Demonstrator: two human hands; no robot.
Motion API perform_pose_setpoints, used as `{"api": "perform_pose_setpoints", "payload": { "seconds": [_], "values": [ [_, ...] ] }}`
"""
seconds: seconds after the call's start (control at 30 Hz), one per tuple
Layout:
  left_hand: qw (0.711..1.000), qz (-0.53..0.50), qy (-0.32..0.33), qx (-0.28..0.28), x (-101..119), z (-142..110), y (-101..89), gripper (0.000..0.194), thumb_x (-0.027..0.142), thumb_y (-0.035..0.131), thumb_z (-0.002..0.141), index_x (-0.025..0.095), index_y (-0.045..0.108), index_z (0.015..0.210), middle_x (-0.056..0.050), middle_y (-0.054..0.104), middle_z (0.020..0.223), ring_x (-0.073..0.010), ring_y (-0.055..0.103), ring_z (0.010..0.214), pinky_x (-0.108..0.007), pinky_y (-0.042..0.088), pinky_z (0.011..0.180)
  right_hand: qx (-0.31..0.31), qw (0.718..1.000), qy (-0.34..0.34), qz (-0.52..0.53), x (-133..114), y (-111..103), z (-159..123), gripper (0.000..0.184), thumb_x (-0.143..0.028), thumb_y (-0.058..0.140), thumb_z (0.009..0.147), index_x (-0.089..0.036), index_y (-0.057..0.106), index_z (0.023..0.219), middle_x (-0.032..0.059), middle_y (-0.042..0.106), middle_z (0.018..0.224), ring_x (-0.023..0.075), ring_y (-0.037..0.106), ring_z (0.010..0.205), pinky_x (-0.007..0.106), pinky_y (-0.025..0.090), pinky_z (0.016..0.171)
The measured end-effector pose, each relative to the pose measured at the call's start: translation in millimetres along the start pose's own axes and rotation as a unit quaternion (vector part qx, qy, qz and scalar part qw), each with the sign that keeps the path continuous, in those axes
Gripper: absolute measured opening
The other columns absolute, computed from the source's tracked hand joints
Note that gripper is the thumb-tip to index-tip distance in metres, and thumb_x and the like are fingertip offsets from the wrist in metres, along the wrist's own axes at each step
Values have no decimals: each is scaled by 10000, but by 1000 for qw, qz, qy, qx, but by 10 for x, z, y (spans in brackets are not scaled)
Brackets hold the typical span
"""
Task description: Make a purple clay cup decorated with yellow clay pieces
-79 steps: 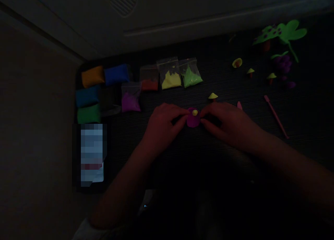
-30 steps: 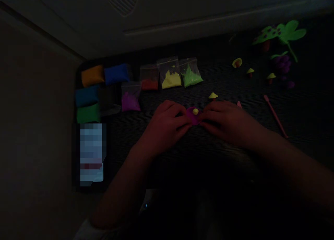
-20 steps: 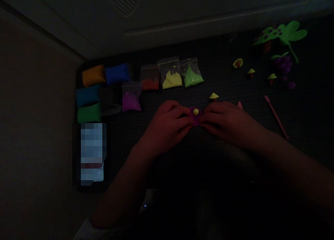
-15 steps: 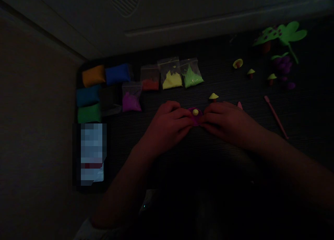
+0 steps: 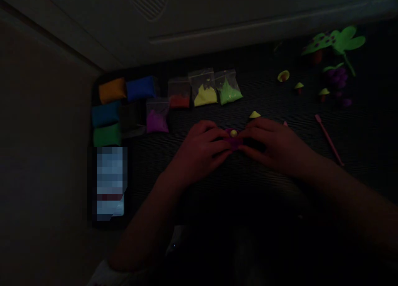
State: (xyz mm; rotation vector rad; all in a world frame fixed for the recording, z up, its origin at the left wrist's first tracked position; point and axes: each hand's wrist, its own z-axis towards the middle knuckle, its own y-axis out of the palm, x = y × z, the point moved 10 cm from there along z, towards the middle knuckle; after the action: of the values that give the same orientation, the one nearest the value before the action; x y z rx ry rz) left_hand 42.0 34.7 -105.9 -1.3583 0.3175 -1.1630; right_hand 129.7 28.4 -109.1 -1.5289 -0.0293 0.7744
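Observation:
Between my two hands is a small flat piece of purple clay with a yellow clay ball on it. My left hand grips the left edge of the purple piece, its fingertips partly hiding it. From the other side, my right hand has thumb and forefinger on the right edge. Just beyond the right hand stands a little mushroom with a yellow cap; its stem is hidden. A pink tip of some tool peeks out behind the right hand.
Bags of red, yellow, light green and purple clay lie at the back, with orange and blue packs further left. On the right are a pink tool, small mushrooms, clay grapes and a green flower shape.
My right hand's fingers have lifted and bent slightly, with a wider gap between thumb and forefinger. They cover more of the purple clay's right side. The left hand is nearly still.

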Motion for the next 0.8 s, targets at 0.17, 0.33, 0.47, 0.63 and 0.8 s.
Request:
{"api": "perform_pose_setpoints", "payload": {
  "seconds": [0.17, 0.33, 0.47, 0.63, 0.8],
  "values": [
    [1000, -1, -2, -7, 6, 1, 18, 170, 253, 574, 805, 242, 650, 957, 1, 631, 1036, -189, 441, 989, -360, 397, 878, -9, 999, 36, 8, 84, -6, 29, 263, -297, 547, 789, -179, 556, 1024, 55, 604, 964, 204, 561, 905, 337, 426, 783],
    [1000, 3, 2, -10, 4, -3, 30, 191, 265, 568, 810, 257, 646, 984, -7, 619, 1056, -196, 439, 998, -366, 399, 870, -17, 999, 45, 5, 107, 0, 33, 317, -312, 544, 787, -170, 551, 1070, 68, 609, 989, 219, 560, 926, 356, 421, 805],
    [1000, 8, 3, -19, 6, -7, 47, 189, 268, 559, 814, 264, 650, 980, -12, 605, 1087, -201, 437, 1014, -377, 393, 881, -33, 998, 47, -14, 101, 24, 27, 306, -325, 522, 800, -185, 569, 1067, 75, 612, 988, 230, 567, 909, 367, 422, 789],
    [1000, 6, 0, -30, 10, -6, 62, 186, 259, 565, 807, 262, 653, 970, -27, 596, 1104, -211, 433, 1027, -396, 389, 882, -42, 998, 46, -30, 86, 29, 26, 336, -351, 488, 820, -180, 567, 1097, 92, 614, 993, 243, 569, 910, 377, 418, 787],
    [1000, 6, -6, -30, 20, 0, 56, 183, 253, 559, 810, 253, 654, 966, -34, 594, 1099, -212, 430, 1028, -396, 391, 881, -45, 997, 47, -47, 78, 51, 25, 352, -367, 473, 829, -178, 565, 1111, 94, 613, 1006, 250, 569, 921, 384, 413, 801]
  ]
}}
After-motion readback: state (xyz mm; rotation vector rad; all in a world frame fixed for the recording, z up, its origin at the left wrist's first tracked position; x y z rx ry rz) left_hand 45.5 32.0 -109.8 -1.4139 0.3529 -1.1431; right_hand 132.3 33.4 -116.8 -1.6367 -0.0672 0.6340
